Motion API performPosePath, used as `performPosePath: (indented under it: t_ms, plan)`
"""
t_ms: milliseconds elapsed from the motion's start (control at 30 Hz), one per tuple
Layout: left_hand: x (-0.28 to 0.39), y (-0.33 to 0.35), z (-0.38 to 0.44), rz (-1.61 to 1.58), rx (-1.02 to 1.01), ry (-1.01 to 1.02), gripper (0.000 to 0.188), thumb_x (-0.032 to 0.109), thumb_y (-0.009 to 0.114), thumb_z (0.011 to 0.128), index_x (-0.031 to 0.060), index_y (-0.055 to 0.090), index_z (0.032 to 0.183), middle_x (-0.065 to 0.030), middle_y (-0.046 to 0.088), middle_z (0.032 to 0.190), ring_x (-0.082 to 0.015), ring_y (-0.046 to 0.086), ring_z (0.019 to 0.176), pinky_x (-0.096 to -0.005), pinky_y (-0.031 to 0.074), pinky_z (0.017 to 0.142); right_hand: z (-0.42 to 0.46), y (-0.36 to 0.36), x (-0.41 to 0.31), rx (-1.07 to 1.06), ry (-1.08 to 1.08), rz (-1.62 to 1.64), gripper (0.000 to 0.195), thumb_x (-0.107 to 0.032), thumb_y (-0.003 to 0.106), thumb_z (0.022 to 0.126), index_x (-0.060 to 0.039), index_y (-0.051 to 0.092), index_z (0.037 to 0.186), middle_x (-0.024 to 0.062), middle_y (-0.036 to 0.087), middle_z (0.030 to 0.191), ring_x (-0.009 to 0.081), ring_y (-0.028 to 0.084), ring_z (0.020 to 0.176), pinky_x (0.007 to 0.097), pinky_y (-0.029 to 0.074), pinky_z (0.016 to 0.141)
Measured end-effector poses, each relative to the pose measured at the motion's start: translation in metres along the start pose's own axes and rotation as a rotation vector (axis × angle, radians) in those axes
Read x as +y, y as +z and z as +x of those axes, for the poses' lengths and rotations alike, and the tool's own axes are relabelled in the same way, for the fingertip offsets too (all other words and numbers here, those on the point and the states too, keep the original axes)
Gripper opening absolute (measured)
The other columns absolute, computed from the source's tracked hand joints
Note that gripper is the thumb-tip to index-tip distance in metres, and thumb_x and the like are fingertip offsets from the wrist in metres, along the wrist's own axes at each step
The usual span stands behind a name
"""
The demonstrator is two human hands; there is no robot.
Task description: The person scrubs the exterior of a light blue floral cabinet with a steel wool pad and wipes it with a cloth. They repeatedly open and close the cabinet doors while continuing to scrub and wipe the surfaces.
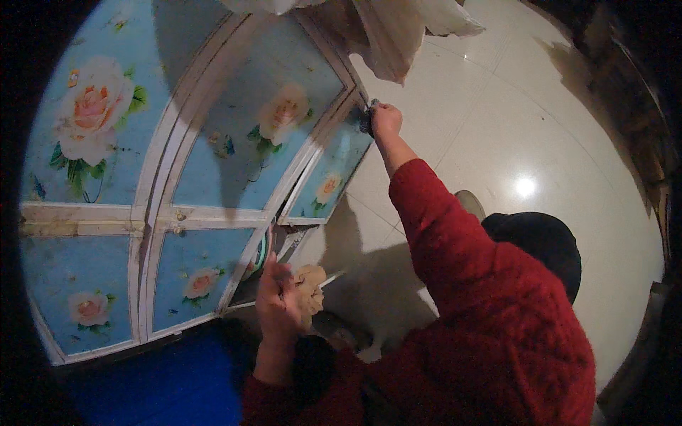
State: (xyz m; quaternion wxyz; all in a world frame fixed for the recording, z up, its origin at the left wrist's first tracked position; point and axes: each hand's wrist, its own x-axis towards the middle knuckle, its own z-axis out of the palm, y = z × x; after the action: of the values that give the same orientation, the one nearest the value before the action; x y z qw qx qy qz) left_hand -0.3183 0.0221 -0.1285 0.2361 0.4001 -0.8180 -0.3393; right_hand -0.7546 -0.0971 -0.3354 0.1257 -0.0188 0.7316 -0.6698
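My right hand is shut on a dark grey scrunched pad or cloth, held against the edge of a blue cabinet door. My left hand is raised in front of the cabinet's lower part, fingers loosely bent and nothing visible in it. Right behind that hand is a crumpled tan cloth or bag; whether they touch is unclear. The cabinet has white frames around blue panels printed with roses. Inside its lower opening, a green curved object shows partly.
Pale glossy floor tiles stretch to the right. Whitish fabric or sheeting hangs at the top. A blue surface lies at lower left. A thin white strip lies near the tan item. Dark objects line the far right.
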Motion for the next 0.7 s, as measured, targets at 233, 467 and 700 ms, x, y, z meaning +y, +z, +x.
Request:
performPosePath:
  t_ms: [233, 467, 700]
  plan:
    - [0.014, -0.003, -0.017, 0.040, -0.018, -0.024, 0.055, -0.008, 0.055, 0.095, -0.0053, 0.045, 0.149, -0.0187, 0.064, 0.118, -0.0262, 0.065, 0.108, -0.0347, 0.053, 0.092, -0.039, 0.000, -0.118, 0.009, -0.343, -0.150, 0.026, -0.030, 0.063, 0.091, -0.0133, 0.078, 0.105, 0.0206, 0.073, 0.107, 0.0434, 0.068, 0.096, 0.0498, 0.054, 0.083]
    - [0.009, -0.003, -0.020, 0.067, -0.016, -0.011, 0.054, -0.006, 0.057, 0.095, -0.0068, 0.046, 0.148, -0.0203, 0.066, 0.115, -0.0274, 0.066, 0.103, -0.0352, 0.054, 0.090, -0.077, -0.002, -0.184, -0.011, -0.318, 0.034, 0.034, -0.031, 0.060, 0.094, -0.0118, 0.075, 0.117, 0.0212, 0.072, 0.114, 0.0434, 0.067, 0.105, 0.0507, 0.053, 0.094]
    - [0.002, 0.006, -0.009, 0.140, -0.013, -0.040, 0.056, -0.007, 0.062, 0.094, -0.0033, 0.048, 0.148, -0.0167, 0.069, 0.112, -0.0259, 0.068, 0.101, -0.0362, 0.056, 0.088, -0.050, 0.014, -0.086, 0.148, -0.208, 0.003, 0.037, -0.037, 0.061, 0.096, -0.0031, 0.075, 0.102, 0.0250, 0.073, 0.103, 0.0452, 0.069, 0.094, 0.0527, 0.053, 0.082]
